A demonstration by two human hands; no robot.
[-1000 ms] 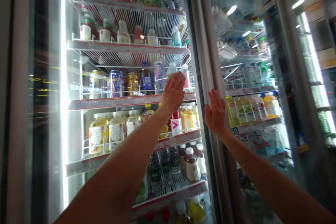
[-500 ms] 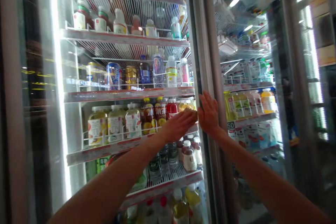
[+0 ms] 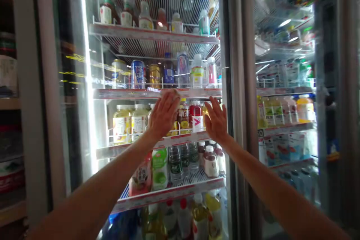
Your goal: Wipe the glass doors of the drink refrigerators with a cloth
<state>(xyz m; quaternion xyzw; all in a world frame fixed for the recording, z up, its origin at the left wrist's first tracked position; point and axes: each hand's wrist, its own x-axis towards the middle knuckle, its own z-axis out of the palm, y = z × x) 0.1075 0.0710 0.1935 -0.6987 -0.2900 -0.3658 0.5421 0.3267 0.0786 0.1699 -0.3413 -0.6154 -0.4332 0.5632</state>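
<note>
Both my hands lie flat against the glass door (image 3: 197,15) of a lit drinks cooler. My left hand (image 3: 163,114) is open with fingers stretched upward, in front of the shelf of yellow bottles (image 3: 122,123). My right hand (image 3: 216,120) is open too, palm on the glass close to the door's right frame (image 3: 235,82), beside a red bottle (image 3: 196,117). Neither hand holds anything. Behind the glass, a shelf of cans (image 3: 138,74) sits just above my hands.
A second glass-door cooler (image 3: 284,82) with bottled drinks stands to the right. Wooden shelving (image 3: 8,101) with goods is at the far left. Lower cooler shelves hold water bottles (image 3: 176,161) and more drinks.
The left hand dropped from the can shelf, swept right, then came back to rest flat on the glass. The right hand slid left from the frame onto the door. The view shifted left.
</note>
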